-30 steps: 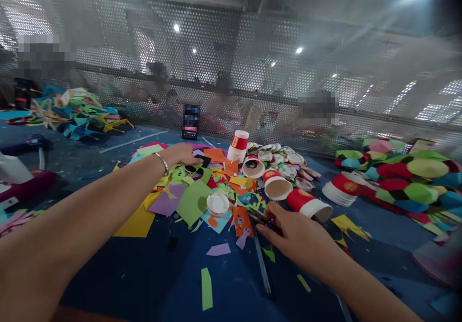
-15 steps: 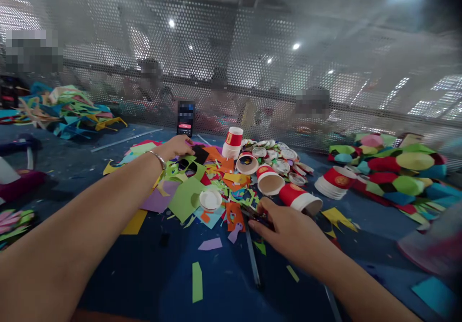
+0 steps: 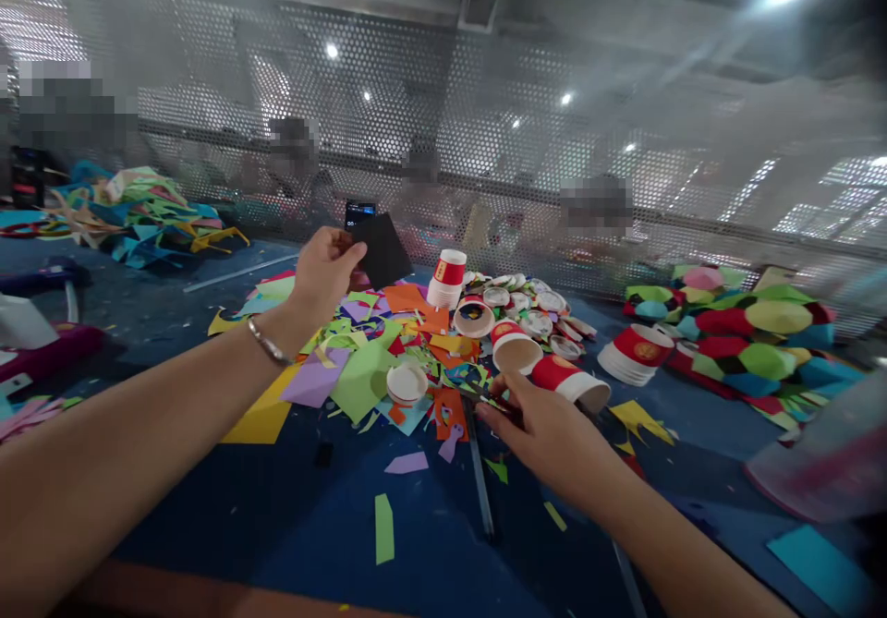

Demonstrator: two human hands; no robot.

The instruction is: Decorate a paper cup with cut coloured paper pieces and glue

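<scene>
"Two hands in play, and the left hand [image 3: 329,265] has the black paper [image 3: 381,253] up at twelve o'clock, raised clear of the scrap pile [image 3: 360,373]!"

"How's that grip?"

"A pinch, thumb and fingers on the sheet's left edge, I'd guess so most of its face stays flat and free. It covers the lower part of the upright phone [image 3: 359,212] behind."

"And the right hand [image 3: 530,419]?"

"Four o'clock from the pile, low by the surface [image 3: 263,507], fingers curled round what look like scissors [image 3: 493,403], tips towards ten. Probably kept in the palm so they're ready to hand. Blades apart or together? Can't tell."

"And the cups?"

"A cup stack [image 3: 447,283] at one o'clock, mouths down, nested presumably for steadiness. Loose cups [image 3: 516,347] lie on their sides at three, just past the knuckles!"
</scene>
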